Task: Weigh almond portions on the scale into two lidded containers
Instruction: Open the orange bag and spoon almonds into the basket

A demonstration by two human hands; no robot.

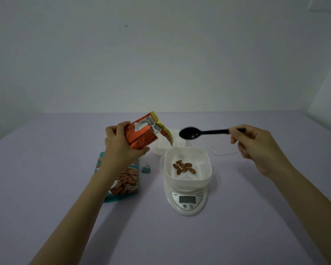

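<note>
A white digital scale stands on the lilac table, carrying a white slotted container with several almonds in its bottom. My left hand grips an orange foil almond bag, tilted with its open mouth toward the container. My right hand holds a black plastic spoon by the handle; the bowl hovers above and behind the container and looks empty. A second white container sits behind the scale, partly hidden by the bag.
A teal almond packet lies flat left of the scale, partly under my left forearm, with a small binder clip beside it. A clear lid rests on the table at the back right. A pale wall rises behind the table.
</note>
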